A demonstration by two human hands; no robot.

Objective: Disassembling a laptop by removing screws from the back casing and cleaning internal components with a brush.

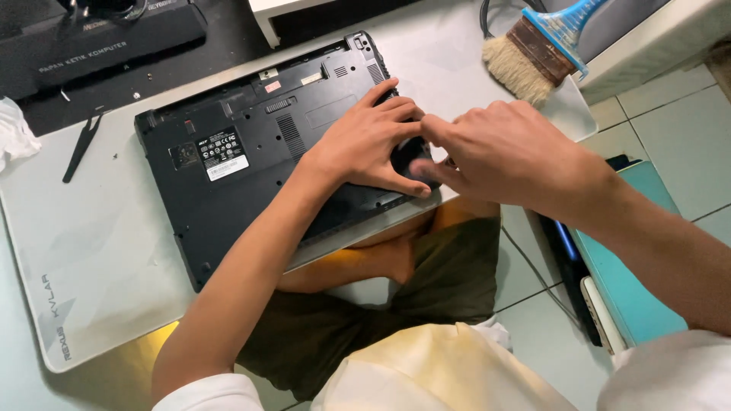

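Both hands met over one small black part [409, 156] at the near right corner of one upturned black laptop [251, 152]. The left hand [365, 141] lay spread flat, thumb and fingers bracketing the part. The right hand [502, 152] pinched toward it with narrowed fingertips; whether they gripped it could not be told, since the hands hid most of it. One grey mat [91, 251] lay beneath, with one pair of black tweezers [82, 144] and one brush [537, 49], its blue handle cut off.
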